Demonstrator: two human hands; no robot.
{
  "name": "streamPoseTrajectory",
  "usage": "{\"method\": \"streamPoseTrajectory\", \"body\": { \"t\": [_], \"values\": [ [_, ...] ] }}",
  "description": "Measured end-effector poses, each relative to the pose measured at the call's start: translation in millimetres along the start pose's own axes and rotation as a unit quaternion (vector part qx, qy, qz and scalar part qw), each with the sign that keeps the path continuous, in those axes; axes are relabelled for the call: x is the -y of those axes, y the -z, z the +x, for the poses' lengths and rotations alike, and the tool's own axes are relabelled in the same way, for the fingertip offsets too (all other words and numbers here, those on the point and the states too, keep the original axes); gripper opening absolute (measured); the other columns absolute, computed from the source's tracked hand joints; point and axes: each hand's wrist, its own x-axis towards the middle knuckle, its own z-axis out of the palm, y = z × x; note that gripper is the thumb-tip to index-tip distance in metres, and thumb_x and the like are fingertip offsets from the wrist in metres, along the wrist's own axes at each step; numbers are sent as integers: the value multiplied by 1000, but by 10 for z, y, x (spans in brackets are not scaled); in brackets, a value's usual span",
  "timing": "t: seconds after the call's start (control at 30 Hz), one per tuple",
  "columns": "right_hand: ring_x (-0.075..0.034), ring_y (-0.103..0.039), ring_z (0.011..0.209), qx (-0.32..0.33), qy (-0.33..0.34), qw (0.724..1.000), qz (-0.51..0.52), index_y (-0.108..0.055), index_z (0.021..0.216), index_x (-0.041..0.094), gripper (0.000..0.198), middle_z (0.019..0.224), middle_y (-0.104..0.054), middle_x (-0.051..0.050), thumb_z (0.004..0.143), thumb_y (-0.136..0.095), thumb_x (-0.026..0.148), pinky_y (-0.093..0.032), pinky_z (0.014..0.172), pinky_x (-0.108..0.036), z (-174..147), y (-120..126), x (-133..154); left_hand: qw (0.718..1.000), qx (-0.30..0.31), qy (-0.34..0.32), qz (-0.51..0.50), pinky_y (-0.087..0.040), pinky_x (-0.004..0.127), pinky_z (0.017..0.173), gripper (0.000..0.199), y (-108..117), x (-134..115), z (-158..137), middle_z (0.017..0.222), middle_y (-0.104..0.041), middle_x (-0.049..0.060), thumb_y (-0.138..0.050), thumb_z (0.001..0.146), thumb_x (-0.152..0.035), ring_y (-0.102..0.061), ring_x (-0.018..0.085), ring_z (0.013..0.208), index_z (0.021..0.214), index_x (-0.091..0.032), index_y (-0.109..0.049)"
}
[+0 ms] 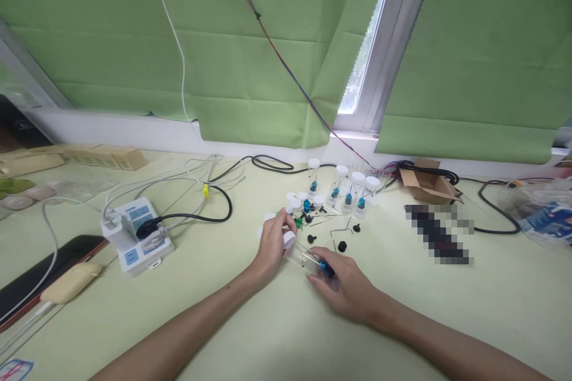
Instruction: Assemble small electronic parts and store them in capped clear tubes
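Note:
My right hand (342, 286) is wrapped round a small clear plastic bottle (297, 259), which lies tilted low over the table. Inside the bottle are thin metal rods and a blue and black piece (326, 268). At its other end, my left hand (272, 244) has its fingers closed at a white cap (289, 239). Whether the cap is seated on the bottle I cannot tell. Just past my fingers lie a green part (298, 222), a blue part (306, 205), black knobs (342, 246), bent metal rods (342, 231) and loose white caps (292, 199).
Several capped clear bottles (348, 197) with blue parts inside stand behind the loose parts. A power strip (165, 248) with plugs and cables is on the left, near a phone (53, 271). An open cardboard box (429, 186) and a plastic bag (543, 214) are at the right.

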Motion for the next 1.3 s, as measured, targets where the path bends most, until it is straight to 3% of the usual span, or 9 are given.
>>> {"method": "streamPoseTrajectory", "body": {
  "t": [0.17,0.73,1.1,1.3],
  "values": [
    [-20,-66,78,-27,-16,999,-16,-56,122,16,34,95,-72,-8,91,-58,29,-52,77,-33,0,-32,-31,1000,0,17,-1,-21,24,36,50,14,8,-37,48,-38,-4,-37,94,-57,-34,11,38,62,-20,-51],
    [-24,-69,92,-29,-22,999,3,-60,122,17,35,110,-72,-11,88,-60,27,-53,84,-36,17,-35,-34,989,-2,-91,120,-32,26,47,48,31,24,-71,54,-45,-2,-37,97,-47,-41,14,49,62,-19,-54],
    [-21,-67,76,-34,-29,999,2,-61,118,18,32,91,-73,-6,87,-60,26,-51,73,-31,38,-19,-6,969,-17,-169,180,-29,26,52,41,-12,4,-80,54,-37,-3,-46,93,-37,-35,13,54,56,-20,-43],
    [-20,-66,75,-43,-28,999,9,-62,115,19,29,93,-72,-5,87,-60,25,-50,73,-30,43,-17,-3,964,-16,-178,196,-32,25,55,38,-45,-4,-116,56,-40,-3,-49,92,-36,-37,13,57,58,-19,-44]
  ]
}}
